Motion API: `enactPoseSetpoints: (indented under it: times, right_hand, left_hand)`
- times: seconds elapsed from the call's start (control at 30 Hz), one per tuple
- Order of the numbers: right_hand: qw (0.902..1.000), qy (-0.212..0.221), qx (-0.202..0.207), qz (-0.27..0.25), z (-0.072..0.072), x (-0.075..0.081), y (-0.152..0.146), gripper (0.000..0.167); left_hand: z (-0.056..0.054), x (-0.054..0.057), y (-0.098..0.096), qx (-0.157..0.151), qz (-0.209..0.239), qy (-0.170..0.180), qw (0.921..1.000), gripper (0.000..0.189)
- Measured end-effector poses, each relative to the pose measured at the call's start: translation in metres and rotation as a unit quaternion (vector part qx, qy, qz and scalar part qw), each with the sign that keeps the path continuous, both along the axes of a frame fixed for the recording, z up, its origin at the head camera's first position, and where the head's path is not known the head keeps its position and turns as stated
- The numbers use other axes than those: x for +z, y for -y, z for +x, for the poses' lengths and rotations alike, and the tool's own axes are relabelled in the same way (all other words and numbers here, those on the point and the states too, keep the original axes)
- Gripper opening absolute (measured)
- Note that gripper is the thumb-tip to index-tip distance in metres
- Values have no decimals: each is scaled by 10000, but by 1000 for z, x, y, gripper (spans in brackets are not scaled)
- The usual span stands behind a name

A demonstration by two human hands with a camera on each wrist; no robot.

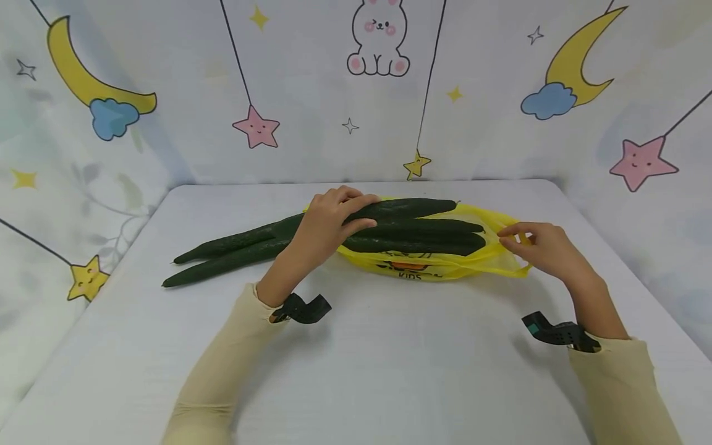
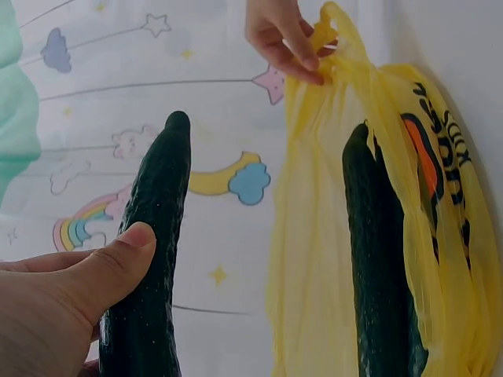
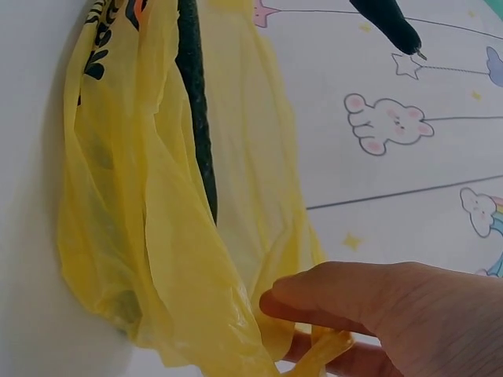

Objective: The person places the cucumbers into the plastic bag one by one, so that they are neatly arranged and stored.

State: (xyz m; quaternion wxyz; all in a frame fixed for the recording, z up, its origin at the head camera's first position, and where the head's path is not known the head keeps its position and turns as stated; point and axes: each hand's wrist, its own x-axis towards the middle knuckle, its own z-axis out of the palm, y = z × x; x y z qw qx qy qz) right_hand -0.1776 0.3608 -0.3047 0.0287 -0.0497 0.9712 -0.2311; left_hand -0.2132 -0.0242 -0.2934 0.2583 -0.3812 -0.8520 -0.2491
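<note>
My left hand grips a long dark green cucumber, thumb along its side in the left wrist view. This cucumber is raised beside a thin yellow plastic bag and outside its opening. Inside the bag lie two more cucumbers, side by side, partly covered by the yellow film. At the bag's right end, my right hand pinches the handle between thumb and fingers. The right wrist view shows the bag's film bunched at that hand.
Two cucumbers stick out to the left on the white tabletop, their inner ends behind the left hand. A white backdrop with stars, moons and a rabbit stands behind the table. Black wrist straps show at both sleeves.
</note>
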Motion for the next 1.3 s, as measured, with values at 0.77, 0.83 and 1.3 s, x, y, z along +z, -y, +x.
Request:
enactPoseSetpoints:
  times: [0.77,0.83,1.3]
  right_hand:
    - [9998,-37,-177,-11,3,6,1,39]
    - [9999,-41,-155,-18,3,6,1,41]
    - [9999,-103,63,-76,3,5,-3,32]
  left_hand:
    - [-7,-7,-76,-828,-296,-401,9953,37]
    - [-10,-12,-80,-901,-230,-450,9946,37]
    - [-24,-43,-98,-1050,-412,-330,9931,36]
